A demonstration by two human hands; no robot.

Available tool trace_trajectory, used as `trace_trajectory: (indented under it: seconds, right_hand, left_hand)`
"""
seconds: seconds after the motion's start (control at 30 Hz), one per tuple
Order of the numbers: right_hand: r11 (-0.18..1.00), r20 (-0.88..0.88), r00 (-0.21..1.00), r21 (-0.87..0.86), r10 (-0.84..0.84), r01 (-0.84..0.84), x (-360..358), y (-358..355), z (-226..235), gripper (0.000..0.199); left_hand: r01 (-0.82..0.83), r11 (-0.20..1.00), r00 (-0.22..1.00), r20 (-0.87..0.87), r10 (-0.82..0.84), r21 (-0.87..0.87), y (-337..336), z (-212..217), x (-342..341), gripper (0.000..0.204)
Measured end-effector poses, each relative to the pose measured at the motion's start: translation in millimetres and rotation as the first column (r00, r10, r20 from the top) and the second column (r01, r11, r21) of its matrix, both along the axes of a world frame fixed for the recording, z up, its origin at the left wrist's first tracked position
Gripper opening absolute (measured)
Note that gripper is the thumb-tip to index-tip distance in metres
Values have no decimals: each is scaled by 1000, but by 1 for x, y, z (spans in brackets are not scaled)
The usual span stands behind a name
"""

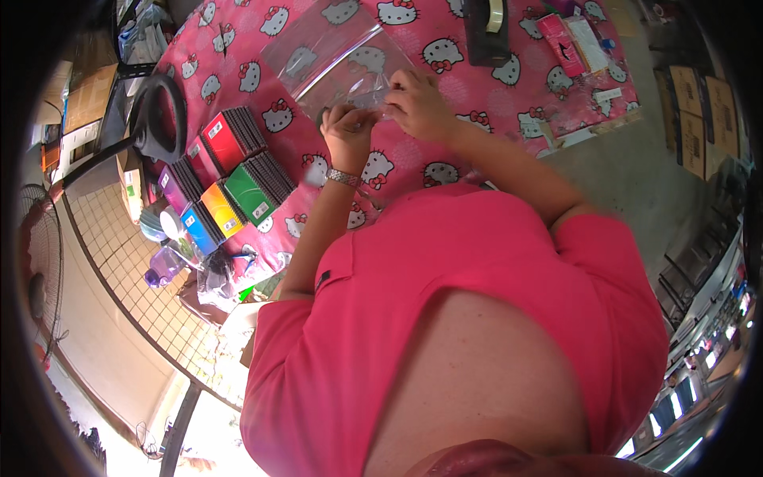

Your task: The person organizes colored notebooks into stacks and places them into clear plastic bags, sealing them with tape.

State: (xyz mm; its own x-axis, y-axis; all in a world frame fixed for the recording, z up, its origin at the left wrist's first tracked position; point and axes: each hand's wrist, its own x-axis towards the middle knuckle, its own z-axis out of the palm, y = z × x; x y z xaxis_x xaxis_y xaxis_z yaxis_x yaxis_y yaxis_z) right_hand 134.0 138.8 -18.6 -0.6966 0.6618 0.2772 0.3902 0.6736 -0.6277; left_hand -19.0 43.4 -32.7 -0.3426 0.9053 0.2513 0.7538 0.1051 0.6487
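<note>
A pink shirt (pixel 350 350) in the foreground, left grip (pixel 348 126) and right grip (pixel 417 103) pinch the near edge of a clear bag (pixel 338 87) on the worktop (pixel 453 83); likely light, limp, slippery, best held there.

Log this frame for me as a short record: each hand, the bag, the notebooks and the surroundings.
Left hand: fingers curled at the bag's near edge; metal-banded watch on the wrist
Right hand: close beside the left, fingers bent at the same edge; exact grip unclear
Bag: clear plastic bag, tablecloth print showing through
Notebooks: spiral-bound stacks left of the left hand, including red, green, yellow, blue, purple
Beyond right hand: black tape dispenser
Surface: pink cat-print tablecloth
</note>
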Motion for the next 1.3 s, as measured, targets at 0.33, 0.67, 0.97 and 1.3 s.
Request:
trace_trajectory:
  seconds: [0.33,0.67,0.97,1.3]
  right_hand:
    - [587,90,693,-462,-715,665,125,113,-56,19]
    - [-40,-106,635,-977,-765,-211,139,41,-100,11]
    - [702,375,618,-552,691,-450,-68,109,25,52]
    - [893,284,853,-28,438,-449,-38,53,6,72]
  left_hand:
    - [-185,915,975,-184,125,-357,27,31,9,23]
    - [110,931,987,148,-61,-348,25,16,-34,40]
    - [139,966,983,145,-109,-217,21,10,-34,34]
    - [-243,892,552,702,451,-382,-39,-21,-1,34]
